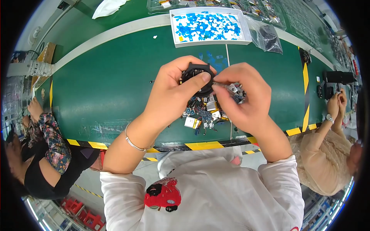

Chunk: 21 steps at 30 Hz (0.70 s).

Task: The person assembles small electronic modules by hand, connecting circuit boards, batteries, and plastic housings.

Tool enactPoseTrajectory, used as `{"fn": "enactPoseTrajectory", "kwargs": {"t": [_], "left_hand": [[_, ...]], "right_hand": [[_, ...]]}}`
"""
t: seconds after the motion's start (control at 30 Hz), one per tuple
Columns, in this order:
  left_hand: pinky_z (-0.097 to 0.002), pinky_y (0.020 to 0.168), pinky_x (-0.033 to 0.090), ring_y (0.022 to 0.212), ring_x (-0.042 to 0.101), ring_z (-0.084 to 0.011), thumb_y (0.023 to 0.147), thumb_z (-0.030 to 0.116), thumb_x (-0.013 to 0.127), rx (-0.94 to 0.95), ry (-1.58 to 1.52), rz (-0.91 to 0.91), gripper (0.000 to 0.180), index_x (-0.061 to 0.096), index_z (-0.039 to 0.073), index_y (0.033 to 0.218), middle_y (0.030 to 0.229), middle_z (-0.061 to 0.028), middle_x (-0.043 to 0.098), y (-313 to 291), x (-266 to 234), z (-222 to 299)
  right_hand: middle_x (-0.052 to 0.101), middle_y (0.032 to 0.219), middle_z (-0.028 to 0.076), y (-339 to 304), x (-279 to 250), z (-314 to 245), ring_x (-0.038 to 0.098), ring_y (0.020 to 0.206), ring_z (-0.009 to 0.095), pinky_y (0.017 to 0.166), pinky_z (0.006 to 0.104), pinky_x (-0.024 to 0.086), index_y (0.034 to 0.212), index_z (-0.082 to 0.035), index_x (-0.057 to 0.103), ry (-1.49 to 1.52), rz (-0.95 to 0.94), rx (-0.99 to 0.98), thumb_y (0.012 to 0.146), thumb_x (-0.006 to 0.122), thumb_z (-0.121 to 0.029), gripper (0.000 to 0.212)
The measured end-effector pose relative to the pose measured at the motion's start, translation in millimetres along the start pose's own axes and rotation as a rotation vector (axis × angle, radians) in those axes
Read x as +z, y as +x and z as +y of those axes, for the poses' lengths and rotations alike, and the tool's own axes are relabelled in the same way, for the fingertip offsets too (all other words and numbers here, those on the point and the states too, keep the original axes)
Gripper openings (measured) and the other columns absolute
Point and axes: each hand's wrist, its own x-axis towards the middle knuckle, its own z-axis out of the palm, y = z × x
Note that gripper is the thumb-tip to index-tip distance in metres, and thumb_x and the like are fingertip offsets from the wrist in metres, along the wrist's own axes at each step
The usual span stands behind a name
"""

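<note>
The left hand's (pixel 169 86) fingers (pixel 197 81) clasp a round black case (pixel 200 67) above the counter (pixel 100 77). At its edge, the right hand's (pixel 249 99) fingertips draw close; whether they grasp anything, I can't tell. Below lie jumbled electronic parts (pixel 192 122); beyond, a white box (pixel 214 43) of blue and white bits.

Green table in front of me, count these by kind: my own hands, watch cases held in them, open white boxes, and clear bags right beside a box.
Your left hand and right hand: 2
Round black watch case: 1
Open white box: 1
Clear plastic bag: 1
Total: 5
</note>
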Motion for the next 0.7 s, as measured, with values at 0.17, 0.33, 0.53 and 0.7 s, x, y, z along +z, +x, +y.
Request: {"fn": "enactPoseTrajectory", "kwargs": {"t": [0.17, 0.33, 0.53, 0.7], "left_hand": [[-0.0211, 0.068, 0.051, 0.075, 0.060, -0.0075, 0.083, -0.002, 0.056, 0.004, -0.058, 0.022, 0.011, 0.062, -0.003, 0.093, 0.090, -0.0060, 0.066, -1, 1, 7], [-0.0211, 0.066, 0.047, 0.074, 0.059, -0.0078, 0.078, -0.004, 0.054, -0.117, 0.046, -0.043, 0.015, 0.062, -0.002, 0.092, 0.086, -0.0053, 0.064, -2, -6, 12], [-0.0207, 0.064, 0.048, 0.072, 0.057, -0.0060, 0.078, -0.005, 0.055, -0.112, -0.013, -0.058, 0.005, 0.060, -0.003, 0.079, 0.082, -0.0054, 0.064, -1, -9, 8], [-0.0210, 0.063, 0.047, 0.071, 0.057, -0.0069, 0.075, -0.005, 0.056, -0.139, -0.042, -0.049, 0.004, 0.057, -0.001, 0.075, 0.080, -0.0062, 0.064, 0, -10, 6]], "right_hand": [[0.058, 0.090, 0.006, 1, -7, -5, 0.055, 0.080, 0.011, 0.069, 0.0234, 0.045, 0.090, 0.003, 0.058, 0.189, -0.029, 0.264, 0.076, 0.062, 0.009, 0.016], [0.058, 0.089, 0.007, 1, -6, -4, 0.056, 0.080, 0.012, 0.070, 0.0237, 0.045, 0.091, 0.004, 0.058, 0.276, -0.046, 0.274, 0.076, 0.061, 0.009, 0.016], [0.058, 0.088, 0.008, 0, -7, -3, 0.056, 0.080, 0.013, 0.071, 0.0241, 0.046, 0.090, 0.004, 0.058, 0.293, -0.085, 0.279, 0.076, 0.061, 0.009, 0.016], [0.058, 0.087, 0.008, -1, -5, -5, 0.057, 0.079, 0.013, 0.071, 0.0245, 0.046, 0.090, 0.004, 0.058, 0.323, -0.095, 0.314, 0.076, 0.061, 0.009, 0.015]]}}
